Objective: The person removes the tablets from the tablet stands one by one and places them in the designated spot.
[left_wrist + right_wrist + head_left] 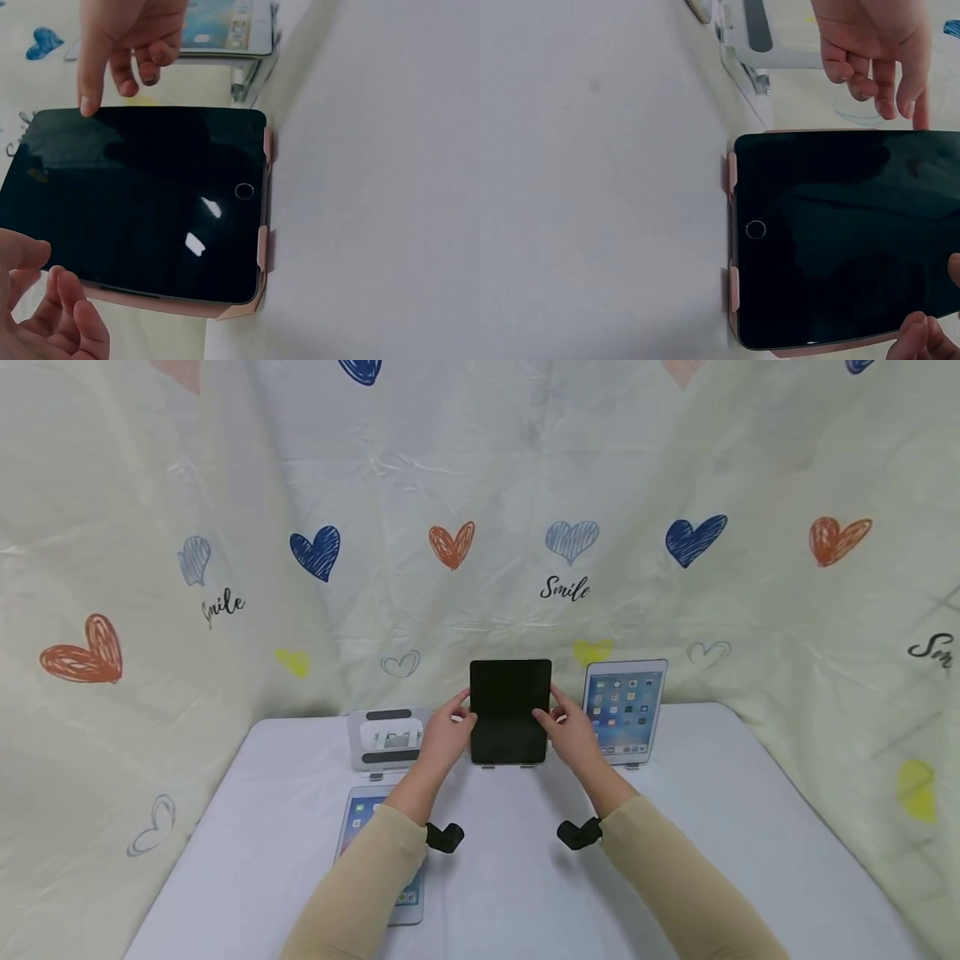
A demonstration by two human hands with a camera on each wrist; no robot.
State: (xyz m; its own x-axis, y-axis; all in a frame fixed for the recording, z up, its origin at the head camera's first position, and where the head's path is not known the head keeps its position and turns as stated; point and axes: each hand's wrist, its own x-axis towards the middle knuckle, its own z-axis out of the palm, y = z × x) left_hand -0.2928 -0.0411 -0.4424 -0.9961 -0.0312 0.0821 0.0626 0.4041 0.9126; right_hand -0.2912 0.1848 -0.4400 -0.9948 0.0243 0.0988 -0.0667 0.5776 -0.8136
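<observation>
Step in hand, as judged: setting the black tablet against the pink stand. The tablet is at the table's far edge, between a white stand and an upright lit tablet, its lower edge at the stand's two front lips. The left hand pinches one side between thumb and forefinger, other fingers loosely curled. The right hand pinches the opposite side likewise. The next move likely calls for checking that the back bears on the stand, then parting both hands evenly; back contact cannot be confirmed.

Condition: screen dark and glossy, with reflections; corners rounded; round home button at the lower end; tablet tilted back. No damage is visible.
</observation>
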